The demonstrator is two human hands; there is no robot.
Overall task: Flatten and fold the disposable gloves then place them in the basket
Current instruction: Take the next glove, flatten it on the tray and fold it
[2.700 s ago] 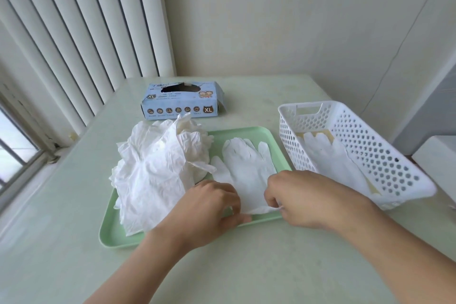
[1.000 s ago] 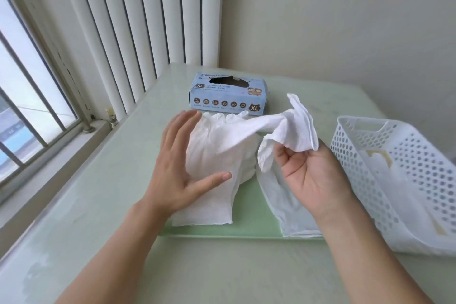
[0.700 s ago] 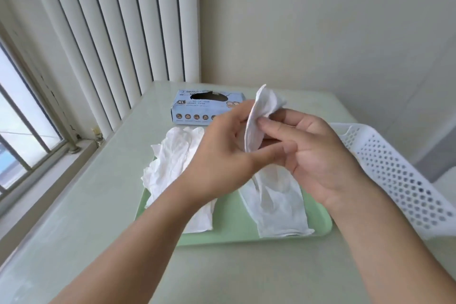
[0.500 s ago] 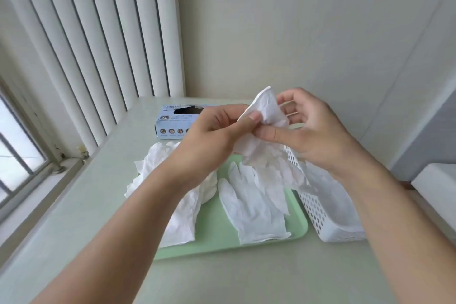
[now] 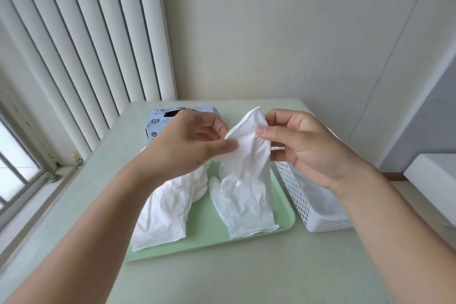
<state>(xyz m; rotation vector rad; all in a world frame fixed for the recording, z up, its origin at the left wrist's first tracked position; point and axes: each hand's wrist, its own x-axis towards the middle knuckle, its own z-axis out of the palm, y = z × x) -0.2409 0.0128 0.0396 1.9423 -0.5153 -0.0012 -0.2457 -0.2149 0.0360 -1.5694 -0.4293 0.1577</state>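
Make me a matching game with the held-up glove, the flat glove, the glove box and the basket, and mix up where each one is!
Things:
1. held-up glove
2. flat glove
3. glove box
4. basket

Places:
A. at the back of the table, partly behind the left hand
B. lying on the green tray
C. pinched in the air by both hands, the right hand at its cuff
D. standing on the table to the right of the tray

Pairs: 1-C, 2-B, 3-A, 4-D
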